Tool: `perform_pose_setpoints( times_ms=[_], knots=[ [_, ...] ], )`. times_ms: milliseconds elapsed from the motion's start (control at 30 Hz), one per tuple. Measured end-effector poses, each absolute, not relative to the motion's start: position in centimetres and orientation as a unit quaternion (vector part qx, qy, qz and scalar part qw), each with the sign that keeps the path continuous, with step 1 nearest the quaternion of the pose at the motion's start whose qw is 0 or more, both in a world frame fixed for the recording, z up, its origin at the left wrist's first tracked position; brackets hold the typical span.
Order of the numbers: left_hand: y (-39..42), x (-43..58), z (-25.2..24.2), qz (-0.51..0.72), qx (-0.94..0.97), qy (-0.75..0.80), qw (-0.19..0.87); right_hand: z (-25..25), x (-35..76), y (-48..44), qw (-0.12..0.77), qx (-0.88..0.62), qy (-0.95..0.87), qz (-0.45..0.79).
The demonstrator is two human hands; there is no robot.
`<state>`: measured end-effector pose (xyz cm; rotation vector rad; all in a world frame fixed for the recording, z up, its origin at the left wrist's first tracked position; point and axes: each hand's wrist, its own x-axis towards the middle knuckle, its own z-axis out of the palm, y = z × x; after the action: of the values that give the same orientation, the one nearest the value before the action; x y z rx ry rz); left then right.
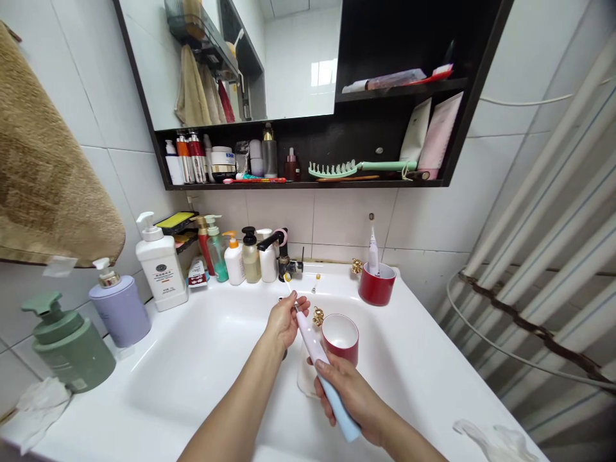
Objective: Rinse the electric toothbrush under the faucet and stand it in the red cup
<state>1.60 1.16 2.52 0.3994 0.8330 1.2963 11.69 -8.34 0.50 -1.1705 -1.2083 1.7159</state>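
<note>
Over the sink, my right hand [349, 391] is wrapped round the pink-to-blue handle of an electric toothbrush [312, 343], held at a slant. Fingers of my left hand [283, 319] pinch the brush head [287, 280] at the top end of that handle; its yellowish bristles stick out above them. Whether head and handle are fully joined is hidden by the fingers. A red cup [347, 351] with a white inside and a gold ornate handle [318, 316] stands in the basin just beyond my right hand. Another small brush head [316, 283] lies on the sink's back ledge.
A black faucet [283, 256] rises behind the basin [192, 359]. Several pump bottles [235, 260] line the back left. At back right, a second red cup [377, 289] holds another electric toothbrush [373, 250]. Above hangs a dark shelf cabinet [308, 185]. Crumpled clear plastic [495, 443] lies at front right.
</note>
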Motion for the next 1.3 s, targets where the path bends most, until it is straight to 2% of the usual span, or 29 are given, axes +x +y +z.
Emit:
perform_pose_setpoints(
  times_ms=[467, 633, 967, 1133, 1300],
  knots=[
    [0.88, 1.86, 2.47, 0.579, 0.253, 0.339, 0.696, 0.32, 11.55, -8.32, 0.371, -0.481, -0.49, 0.626],
    [0.68, 1.81, 2.52, 0.567, 0.301, 0.345, 0.685, 0.06, 11.55, -8.15, 0.373, -0.523, -0.52, 0.563],
    [0.81, 1.56, 2.37, 0.548, 0.334, 0.326, 0.694, 0.27, 11.58, -8.24, 0.365, -0.503, -0.507, 0.597],
    [0.77, 1.49, 2.38, 0.542, 0.35, 0.32, 0.694, 0.21, 11.64, -8.16, 0.376, -0.527, -0.532, 0.546],
    [0.68, 1.44, 2.29, 0.536, 0.355, 0.327, 0.692, 0.54, 11.76, -8.26, 0.36, -0.513, -0.516, 0.584]
  ],
)
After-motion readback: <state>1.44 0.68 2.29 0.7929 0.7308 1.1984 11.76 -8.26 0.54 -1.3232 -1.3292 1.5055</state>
